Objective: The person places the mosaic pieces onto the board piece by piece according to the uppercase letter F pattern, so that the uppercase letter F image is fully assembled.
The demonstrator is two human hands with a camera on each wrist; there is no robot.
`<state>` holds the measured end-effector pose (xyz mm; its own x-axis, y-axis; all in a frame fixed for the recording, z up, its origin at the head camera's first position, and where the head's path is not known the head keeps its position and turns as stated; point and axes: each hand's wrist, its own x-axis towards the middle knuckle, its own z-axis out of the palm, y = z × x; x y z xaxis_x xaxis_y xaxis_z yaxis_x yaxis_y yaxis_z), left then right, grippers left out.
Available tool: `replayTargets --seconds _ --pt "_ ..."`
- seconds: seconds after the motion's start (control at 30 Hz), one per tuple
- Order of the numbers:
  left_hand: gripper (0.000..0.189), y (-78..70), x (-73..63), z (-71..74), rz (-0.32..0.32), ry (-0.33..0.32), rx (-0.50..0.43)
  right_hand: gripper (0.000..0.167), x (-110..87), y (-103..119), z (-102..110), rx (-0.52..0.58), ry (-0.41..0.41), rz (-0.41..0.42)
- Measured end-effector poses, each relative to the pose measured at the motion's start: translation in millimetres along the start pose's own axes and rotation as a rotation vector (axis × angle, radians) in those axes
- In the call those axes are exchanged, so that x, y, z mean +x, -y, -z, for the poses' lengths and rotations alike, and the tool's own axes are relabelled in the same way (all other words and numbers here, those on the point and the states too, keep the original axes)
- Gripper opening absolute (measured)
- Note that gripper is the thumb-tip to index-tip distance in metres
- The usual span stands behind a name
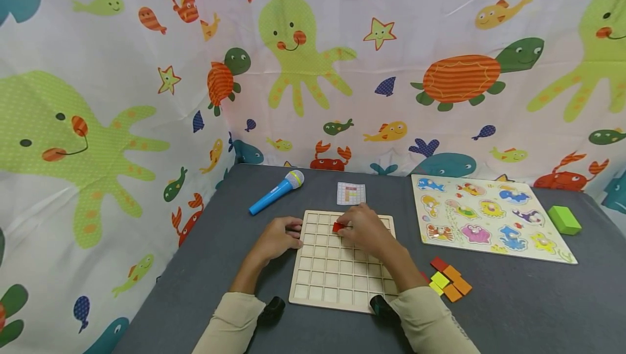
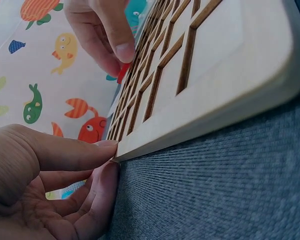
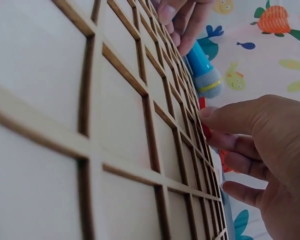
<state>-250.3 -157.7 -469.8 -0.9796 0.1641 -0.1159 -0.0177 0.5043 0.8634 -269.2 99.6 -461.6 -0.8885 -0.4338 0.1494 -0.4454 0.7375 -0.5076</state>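
Observation:
A wooden grid board lies flat on the dark table. My left hand is at its left edge; in the left wrist view the thumb and fingers of the left hand pinch the board's rim. Over the upper cells, my right hand pinches a small red tile between thumb and fingers, low against the grid. Red also shows just left of these fingertips, a red square tile on the board. Whether this is a second tile is partly hidden by the hand.
Loose red, orange and yellow tiles lie right of my right forearm. A patterned card and a blue toy microphone are behind the board. A sea-animal puzzle and a green block stand at right.

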Motion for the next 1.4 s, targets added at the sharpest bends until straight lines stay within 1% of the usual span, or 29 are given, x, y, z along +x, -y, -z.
replayTargets --seconds 0.2,0.43,0.57,1.0,1.23,1.4 --pt "0.053 -0.8 0.5 -0.5 0.006 -0.004 0.006 0.019 2.1 5 -1 -0.03 0.005 -0.011" --pt "0.053 0.7 1.4 -1.3 0.008 -0.011 0.001 0.022 3.7 7 -3 -0.036 0.007 -0.035" --pt "0.052 1.1 1.9 -1.4 0.008 -0.012 -0.001 0.025 3.8 7 -4 -0.037 0.003 -0.035" --pt "0.054 1.8 1.9 -0.7 0.008 -0.007 -0.002 0.023 1.2 4 -5 0.056 0.01 -0.036" --pt "0.055 3.3 2.5 -0.5 0.007 0.004 -0.018 0.025 -3.2 2 -2 0.088 0.024 0.0" --pt "0.054 3.5 2.5 -0.7 0.015 -0.002 -0.009 0.022 -7.1 -2 1 0.092 0.037 0.025"
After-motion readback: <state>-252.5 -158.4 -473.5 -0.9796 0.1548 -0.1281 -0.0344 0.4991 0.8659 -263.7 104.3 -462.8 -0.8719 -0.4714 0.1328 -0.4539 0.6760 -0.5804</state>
